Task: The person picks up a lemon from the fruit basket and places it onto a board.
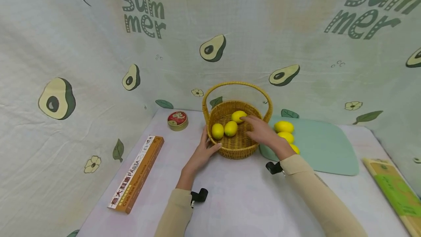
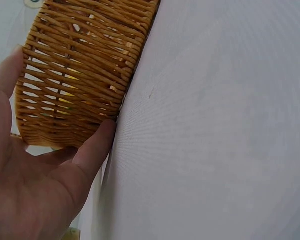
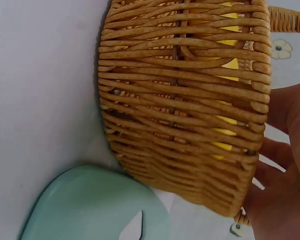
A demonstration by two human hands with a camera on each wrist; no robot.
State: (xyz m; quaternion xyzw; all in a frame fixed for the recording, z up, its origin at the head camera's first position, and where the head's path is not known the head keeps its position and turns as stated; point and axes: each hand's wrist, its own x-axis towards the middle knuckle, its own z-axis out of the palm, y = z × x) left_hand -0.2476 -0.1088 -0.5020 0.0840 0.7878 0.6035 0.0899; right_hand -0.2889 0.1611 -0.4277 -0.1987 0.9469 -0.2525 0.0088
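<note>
A round wicker basket [image 1: 238,153] with a tall arched handle stands on the table and holds three yellow lemons [image 1: 231,128]. My left hand [image 1: 202,154] grips its left side, thumb on the front wall and fingers round the far side; the left wrist view shows the thumb against the weave. My right hand [image 1: 264,132] reaches over the right rim, its fingertips at the rearmost lemon [image 1: 239,116] and its thumb apart from it. In the right wrist view the basket wall hides these fingertips. Right of the basket, three more lemons [image 1: 284,127] lie in a row.
Under the row of lemons is a pale green mat or board [image 1: 329,149]. A red-topped round tin [image 1: 178,120] stands at the back left, a long pasta box [image 1: 136,175] in front of it. A green-and-tan package [image 1: 394,189] lies at the far right. Printed cloth hangs behind.
</note>
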